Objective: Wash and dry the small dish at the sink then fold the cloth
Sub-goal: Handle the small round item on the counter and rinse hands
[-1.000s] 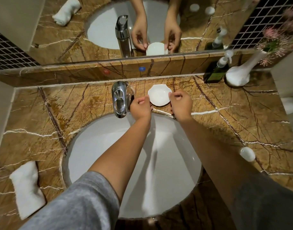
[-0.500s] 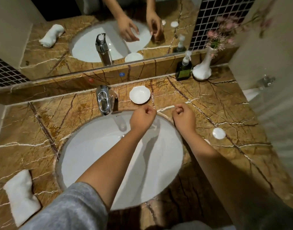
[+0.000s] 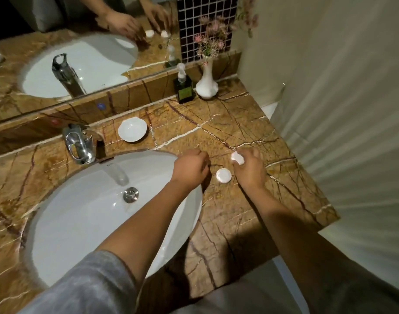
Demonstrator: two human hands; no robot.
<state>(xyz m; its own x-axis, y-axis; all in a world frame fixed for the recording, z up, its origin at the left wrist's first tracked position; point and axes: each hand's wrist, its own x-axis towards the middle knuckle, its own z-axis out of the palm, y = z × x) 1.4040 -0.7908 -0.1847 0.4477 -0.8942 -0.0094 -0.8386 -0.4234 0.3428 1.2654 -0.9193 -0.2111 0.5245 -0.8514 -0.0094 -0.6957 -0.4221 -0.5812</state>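
Two small round white dishes lie on the brown marble counter right of the sink [image 3: 58, 223]. My right hand [image 3: 250, 172] grips the farther small dish [image 3: 237, 157] with its fingertips. The nearer small dish [image 3: 224, 175] rests flat on the counter between my hands. My left hand [image 3: 190, 168] hovers at the sink's right rim, fingers curled, with nothing visible in it. A larger scalloped white dish [image 3: 132, 132] sits behind the sink, right of the chrome tap [image 3: 79, 143]. The cloth is out of view on the counter.
A dark soap pump bottle [image 3: 183, 88] and a white vase [image 3: 206, 85] with pink flowers stand at the back right against the mirror [image 3: 81, 64]. The counter's right edge [image 3: 318, 189] meets a pale wall. The sink's drain plug [image 3: 130, 194] is visible.
Both hands left the scalloped dish by the tap and moved right and nearer to the two small round dishes. My right hand took hold of one. The view swung right.
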